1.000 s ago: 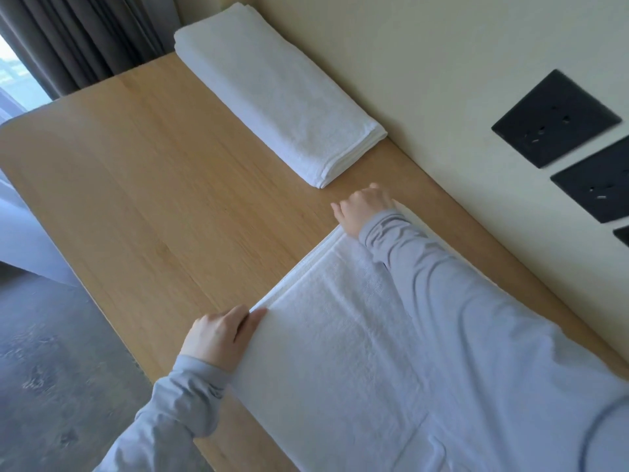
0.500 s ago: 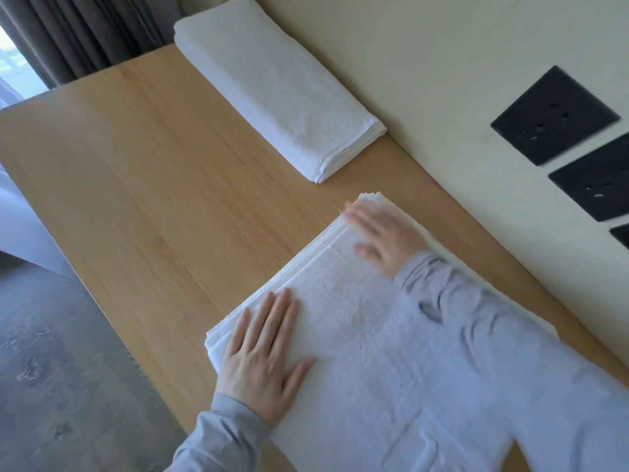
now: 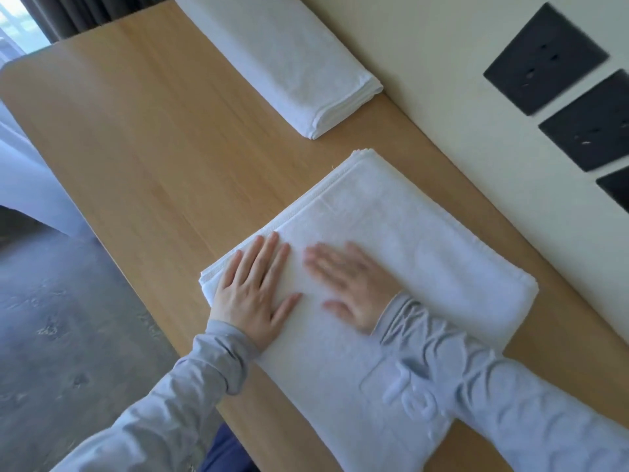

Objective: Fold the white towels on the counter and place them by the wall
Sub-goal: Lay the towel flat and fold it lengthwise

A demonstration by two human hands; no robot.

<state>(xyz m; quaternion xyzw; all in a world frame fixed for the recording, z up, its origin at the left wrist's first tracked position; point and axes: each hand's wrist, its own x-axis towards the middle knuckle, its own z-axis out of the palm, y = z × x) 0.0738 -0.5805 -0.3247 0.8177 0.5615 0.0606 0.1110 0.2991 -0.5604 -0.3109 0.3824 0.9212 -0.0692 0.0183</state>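
A white towel (image 3: pixel 401 240), folded into a broad rectangle, lies on the wooden counter (image 3: pixel 163 131) in front of me. My left hand (image 3: pixel 253 291) presses flat on its near left corner with fingers spread. My right hand (image 3: pixel 350 284) lies flat on the towel just to the right, fingers straight and blurred by motion. A second white towel (image 3: pixel 282 59), folded narrow, rests against the cream wall (image 3: pixel 425 56) at the far end of the counter.
Three black socket plates (image 3: pixel 544 59) are set in the wall at right. Dark curtains (image 3: pixel 85 11) hang at the top left. The counter's left edge drops to a grey floor (image 3: pixel 61 318).
Both hands let go of the towel's folded edge and went flat on its top. My right hand has slid from the far corner back toward me, beside my left hand.
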